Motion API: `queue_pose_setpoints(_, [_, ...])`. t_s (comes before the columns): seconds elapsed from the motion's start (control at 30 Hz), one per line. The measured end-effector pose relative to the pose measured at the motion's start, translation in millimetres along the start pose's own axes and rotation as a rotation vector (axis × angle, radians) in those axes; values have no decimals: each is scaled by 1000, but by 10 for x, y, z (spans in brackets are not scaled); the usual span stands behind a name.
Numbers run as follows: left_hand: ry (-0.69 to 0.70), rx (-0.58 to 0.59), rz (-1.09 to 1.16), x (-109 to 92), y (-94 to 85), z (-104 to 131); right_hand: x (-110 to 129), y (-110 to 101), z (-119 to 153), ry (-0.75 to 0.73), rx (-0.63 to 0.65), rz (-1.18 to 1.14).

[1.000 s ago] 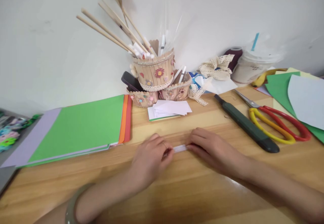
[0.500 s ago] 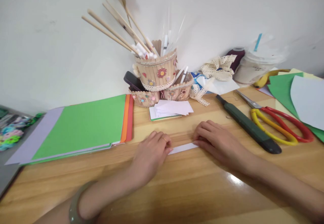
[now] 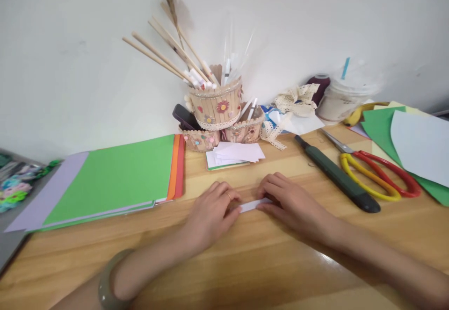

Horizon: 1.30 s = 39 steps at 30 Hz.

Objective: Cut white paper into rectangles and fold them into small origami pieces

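A narrow white paper strip (image 3: 253, 204) lies flat on the wooden table (image 3: 245, 263). My left hand (image 3: 210, 214) presses its fingertips on the strip's left end; a ring shows on one finger and a grey-green bangle on the wrist. My right hand (image 3: 289, 205) presses on the strip's right end, palm down. Only a short stretch of the strip shows between the two hands.
A stack of green, orange and lilac paper (image 3: 112, 176) lies at left. Behind the hands are small white paper pieces (image 3: 236, 153) and popsicle-stick holders (image 3: 217, 109) with sticks. At right lie a dark utility knife (image 3: 336, 174), red-and-yellow scissors (image 3: 375, 172), a lidded cup (image 3: 342, 99) and coloured sheets (image 3: 414, 141).
My right hand slid left along the strip toward my left hand, so less of the strip shows than half a second ago. The view shifted slightly.
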<state>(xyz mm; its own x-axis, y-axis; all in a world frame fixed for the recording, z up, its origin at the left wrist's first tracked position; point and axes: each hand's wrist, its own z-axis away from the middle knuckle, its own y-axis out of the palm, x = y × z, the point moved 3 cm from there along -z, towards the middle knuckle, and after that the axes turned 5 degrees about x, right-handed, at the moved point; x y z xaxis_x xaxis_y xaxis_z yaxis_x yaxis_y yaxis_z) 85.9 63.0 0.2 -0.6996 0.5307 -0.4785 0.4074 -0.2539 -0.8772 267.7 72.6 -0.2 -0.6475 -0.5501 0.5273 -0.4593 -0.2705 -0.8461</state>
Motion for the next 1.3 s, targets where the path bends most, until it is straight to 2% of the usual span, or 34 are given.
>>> queue_pose_setpoints(0.17, [-19,-16,62,11,1,-11,24,10,-5,4,-36,-41])
queue_pose_setpoints(0.33, [6,-63,149,1,5,-15,187,75,-37,-197,-34,37])
queue_pose_setpoints(0.43, [-12,-60,181,-7,6,-12,227,106,-47,-234,-70,74])
queue_pose_setpoints(0.73, [11,-52,123,-34,12,-55,209,106,-23,-304,-109,36])
queue_pose_setpoints(0.83, [-6,-33,159,-20,15,-74,192,90,-33,-322,-134,40])
queue_pose_setpoints(1.0, [-43,8,249,14,-8,-69,130,30,-60,-365,-107,37])
queue_pose_setpoints(1.13, [-27,-7,254,23,-40,-56,48,-20,-70,-349,-139,48])
queue_pose_setpoints(1.3, [-48,-29,270,51,-45,-54,-70,-33,-72,-231,-214,56])
